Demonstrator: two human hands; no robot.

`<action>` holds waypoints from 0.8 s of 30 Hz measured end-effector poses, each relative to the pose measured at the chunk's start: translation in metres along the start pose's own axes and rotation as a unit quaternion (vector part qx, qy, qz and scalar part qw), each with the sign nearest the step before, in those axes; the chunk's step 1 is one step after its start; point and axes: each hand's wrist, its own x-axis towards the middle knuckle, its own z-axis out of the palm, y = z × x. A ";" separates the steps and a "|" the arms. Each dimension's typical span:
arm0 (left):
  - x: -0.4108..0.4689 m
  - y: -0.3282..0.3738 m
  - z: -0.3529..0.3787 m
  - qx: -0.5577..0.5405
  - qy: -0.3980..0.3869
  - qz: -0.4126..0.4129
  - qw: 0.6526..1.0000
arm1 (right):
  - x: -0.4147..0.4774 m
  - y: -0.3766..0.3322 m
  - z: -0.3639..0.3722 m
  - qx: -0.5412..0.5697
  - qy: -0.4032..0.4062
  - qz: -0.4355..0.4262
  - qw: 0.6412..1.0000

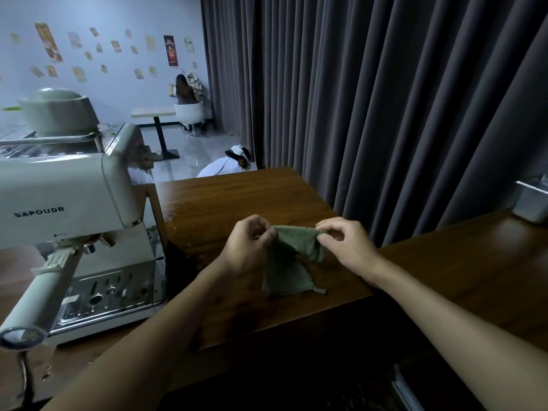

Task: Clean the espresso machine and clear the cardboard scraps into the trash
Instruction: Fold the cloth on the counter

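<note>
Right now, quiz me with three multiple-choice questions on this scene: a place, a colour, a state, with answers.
1. The espresso machine stands where from the cloth? A. left B. right C. underneath
2. The cloth's colour? A. blue B. red C. green
3. The cloth is: A. lying untouched B. pinched by left hand and right hand C. draped on the machine
1 A, the machine is left of the hands; 2 C, green weave; 3 B, both hands pinch its top edge.
</note>
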 end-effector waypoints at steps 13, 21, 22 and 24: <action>0.015 0.021 -0.019 0.141 -0.042 0.099 0.984 | 0.019 -0.018 -0.030 0.136 0.059 0.014 0.989; 0.020 0.006 -0.014 0.235 -0.032 0.079 0.968 | 0.021 0.013 -0.020 -0.030 0.019 0.111 0.993; 0.018 0.001 -0.011 0.268 -0.041 0.085 0.959 | 0.019 0.020 -0.018 -0.084 -0.002 0.113 0.990; 0.013 -0.009 -0.003 0.327 -0.086 0.098 0.936 | 0.012 0.030 -0.011 -0.156 -0.044 0.102 0.981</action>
